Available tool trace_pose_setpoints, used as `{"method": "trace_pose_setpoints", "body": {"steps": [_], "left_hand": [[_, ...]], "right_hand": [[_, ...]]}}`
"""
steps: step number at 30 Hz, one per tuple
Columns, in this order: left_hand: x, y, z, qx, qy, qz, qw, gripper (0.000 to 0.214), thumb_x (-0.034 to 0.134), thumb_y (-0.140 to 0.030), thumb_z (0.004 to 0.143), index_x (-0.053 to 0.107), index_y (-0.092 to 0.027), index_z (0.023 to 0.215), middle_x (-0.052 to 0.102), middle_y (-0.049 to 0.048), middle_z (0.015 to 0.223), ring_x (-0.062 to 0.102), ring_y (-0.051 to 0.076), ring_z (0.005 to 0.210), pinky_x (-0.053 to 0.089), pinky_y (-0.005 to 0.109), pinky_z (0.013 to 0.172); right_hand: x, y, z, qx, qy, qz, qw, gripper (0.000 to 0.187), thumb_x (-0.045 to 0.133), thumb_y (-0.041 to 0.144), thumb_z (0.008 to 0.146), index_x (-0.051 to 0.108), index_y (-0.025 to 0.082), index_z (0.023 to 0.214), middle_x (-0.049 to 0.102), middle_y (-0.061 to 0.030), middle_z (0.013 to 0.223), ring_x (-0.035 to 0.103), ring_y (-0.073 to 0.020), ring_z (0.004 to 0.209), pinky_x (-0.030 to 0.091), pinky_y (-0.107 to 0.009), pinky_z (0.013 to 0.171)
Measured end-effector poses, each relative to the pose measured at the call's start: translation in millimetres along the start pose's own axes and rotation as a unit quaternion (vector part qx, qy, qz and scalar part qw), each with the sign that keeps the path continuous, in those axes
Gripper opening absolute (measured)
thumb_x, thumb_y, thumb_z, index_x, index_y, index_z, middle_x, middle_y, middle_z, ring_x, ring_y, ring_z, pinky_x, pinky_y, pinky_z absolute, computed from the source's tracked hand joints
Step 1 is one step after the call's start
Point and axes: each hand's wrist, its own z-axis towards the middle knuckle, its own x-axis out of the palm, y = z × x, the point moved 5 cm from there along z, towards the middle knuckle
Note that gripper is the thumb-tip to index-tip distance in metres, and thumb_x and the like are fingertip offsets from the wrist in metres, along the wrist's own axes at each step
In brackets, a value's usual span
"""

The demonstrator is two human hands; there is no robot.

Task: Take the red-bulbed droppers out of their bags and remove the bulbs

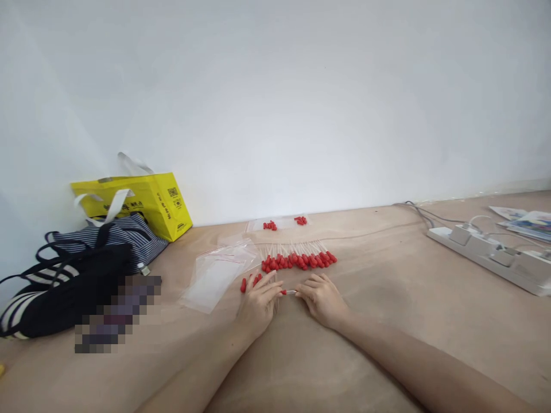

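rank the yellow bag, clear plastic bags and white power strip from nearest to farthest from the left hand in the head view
From the left hand:
1. Clear plastic bags, just to its left
2. Yellow bag, farther left, by the wall
3. White power strip, far right

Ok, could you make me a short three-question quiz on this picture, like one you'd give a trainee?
1. What spans the small gap between the fingertips of the left hand and the right hand?
2. True or false: the yellow bag is to the left of both hands.
3. Choose one: in the long row of red-tipped sticks, the red ends are A) nearer the hands or B) farther from the hands.

Key:
1. A thin red-ended stick.
2. True.
3. A.
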Motion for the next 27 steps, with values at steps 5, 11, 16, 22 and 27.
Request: {"method": "trace_pose_setpoints", "body": {"steps": [5,11,16,22,27], "left_hand": [[-8.5,11.9,-1.4,-0.024,-0.037,0.005,0.999,0.023,0.040,-0.016,0.083,0.062,-0.022,0.080,0.066,0.0031,0.098,0.052,0.022,0.103,0.039,0.045,0.087],[-31.8,45.3,-7.4,-0.166,-0.084,-0.023,0.982,0.022,0.043,-0.027,0.081,0.064,-0.020,0.080,0.064,0.0038,0.079,0.059,0.016,0.073,0.049,0.031,0.067],[-34.8,66.6,-11.9,-0.274,-0.059,-0.048,0.959,0.021,0.048,-0.026,0.072,0.065,-0.018,0.082,0.058,0.0028,0.071,0.058,0.014,0.062,0.050,0.025,0.056],[-37.6,84.8,-18.8,-0.371,-0.051,-0.072,0.924,0.023,0.054,-0.028,0.062,0.057,-0.017,0.082,0.056,-0.0017,0.062,0.055,0.012,0.051,0.048,0.024,0.051],[-35.2,78.0,-17.9,-0.382,-0.028,-0.082,0.920,0.020,0.058,-0.036,0.061,0.050,-0.019,0.068,0.055,-0.0033,0.058,0.054,0.011,0.050,0.047,0.024,0.051]], "right_hand": [[-2.0,-4.5,0.2,0.012,0.000,-0.025,1.000,0.015,0.046,0.019,0.083,0.059,0.021,0.078,0.059,-0.0010,0.066,0.051,-0.0142,0.067,0.034,-0.025,0.060],[0.0,-14.3,-2.2,0.053,-0.008,0.053,0.997,0.023,0.037,0.017,0.085,0.058,0.020,0.091,0.057,-0.0031,0.076,0.054,-0.0132,0.070,0.042,-0.022,0.061],[6.3,-9.7,-0.1,0.040,0.007,0.113,0.993,0.037,0.035,0.007,0.081,0.049,0.019,0.113,0.053,-0.0053,0.085,0.054,-0.0127,0.074,0.046,-0.023,0.066],[18.3,1.9,10.8,0.045,-0.001,0.111,0.993,0.030,0.037,0.002,0.077,0.054,0.017,0.097,0.052,-0.0057,0.087,0.054,-0.0125,0.076,0.047,-0.023,0.067],[26.5,17.9,23.1,0.038,0.011,0.111,0.993,0.019,0.041,0.006,0.078,0.055,0.016,0.086,0.050,-0.0057,0.086,0.054,-0.0124,0.075,0.047,-0.023,0.068]]}}
